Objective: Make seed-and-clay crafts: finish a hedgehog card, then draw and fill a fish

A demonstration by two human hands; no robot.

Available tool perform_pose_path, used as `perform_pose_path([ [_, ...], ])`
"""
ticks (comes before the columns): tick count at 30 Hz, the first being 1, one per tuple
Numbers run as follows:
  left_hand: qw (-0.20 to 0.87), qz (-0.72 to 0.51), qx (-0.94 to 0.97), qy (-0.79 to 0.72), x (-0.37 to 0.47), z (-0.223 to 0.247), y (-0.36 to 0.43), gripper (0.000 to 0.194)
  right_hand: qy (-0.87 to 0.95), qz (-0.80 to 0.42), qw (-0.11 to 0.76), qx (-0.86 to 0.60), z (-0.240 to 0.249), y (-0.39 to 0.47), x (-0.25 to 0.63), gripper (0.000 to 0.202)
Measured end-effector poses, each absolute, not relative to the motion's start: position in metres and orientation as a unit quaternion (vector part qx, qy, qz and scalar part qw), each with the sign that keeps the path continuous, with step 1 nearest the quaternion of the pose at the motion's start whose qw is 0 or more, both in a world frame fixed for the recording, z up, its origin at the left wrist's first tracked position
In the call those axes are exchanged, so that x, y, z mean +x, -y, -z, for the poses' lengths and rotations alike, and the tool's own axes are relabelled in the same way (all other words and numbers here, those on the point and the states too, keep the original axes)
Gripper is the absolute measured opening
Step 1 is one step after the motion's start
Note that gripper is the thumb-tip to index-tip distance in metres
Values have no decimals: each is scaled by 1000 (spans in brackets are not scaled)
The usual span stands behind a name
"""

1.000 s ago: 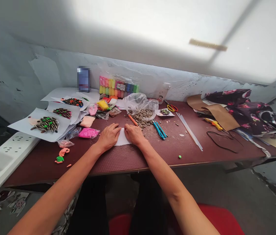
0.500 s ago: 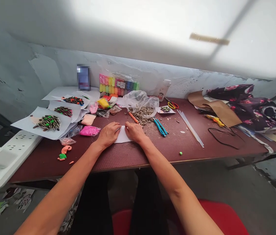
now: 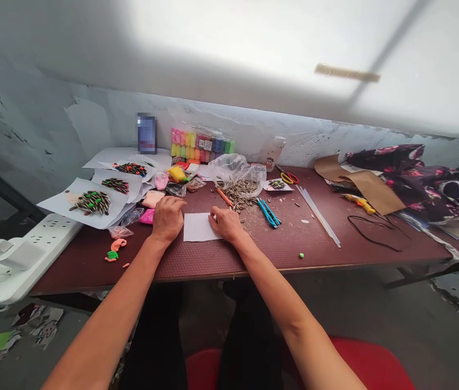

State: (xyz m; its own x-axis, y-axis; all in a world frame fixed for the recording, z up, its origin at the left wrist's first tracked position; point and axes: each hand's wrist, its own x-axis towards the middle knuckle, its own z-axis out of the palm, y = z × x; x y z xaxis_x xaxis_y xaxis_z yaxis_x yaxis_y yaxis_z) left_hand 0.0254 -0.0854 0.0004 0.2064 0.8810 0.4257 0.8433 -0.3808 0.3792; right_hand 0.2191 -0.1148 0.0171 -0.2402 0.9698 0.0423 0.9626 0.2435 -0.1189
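A small white sheet of paper (image 3: 197, 227) lies flat on the table in front of me. My right hand (image 3: 226, 223) rests over its right side, fingers bent and pressed on the paper. Just left of the sheet, my left hand (image 3: 168, 221) is off the paper and holds nothing, its fingers loosely bent and apart. Beside it lies a bright pink clay packet (image 3: 147, 216), partly covered by the hand. Beyond my right hand are an orange pen-like stick (image 3: 224, 196) and a heap of striped sunflower seeds (image 3: 242, 190).
Seed-covered hedgehog pictures (image 3: 91, 202) and a power strip (image 3: 30, 260) occupy the left. Behind are colored clay packs (image 3: 202, 147) and a bottle (image 3: 275, 154). Rightward lie a blue cutter (image 3: 269, 213), scissors (image 3: 289, 177), glue sticks (image 3: 319, 218), a yellow glue gun (image 3: 360, 202) and cloth (image 3: 428, 184).
My left hand has moved left off the paper, uncovering its left part. My right hand stays on the right side. The view has shifted slightly.
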Motion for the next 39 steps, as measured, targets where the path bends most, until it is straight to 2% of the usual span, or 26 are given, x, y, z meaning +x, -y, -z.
perform_pose_path([
  [8,4,-235,784,-574,21,13,91,38,774,-26,53,-631,-16,116,215,26],
  [18,-13,-260,782,-566,21,21,85,36,689,-23,100,-717,-21,112,223,36],
  [31,10,-248,781,-574,23,21,83,38,712,-10,60,-699,-18,112,219,34],
  [39,15,-177,788,-589,29,4,53,40,714,-12,57,-698,-17,110,220,33],
])
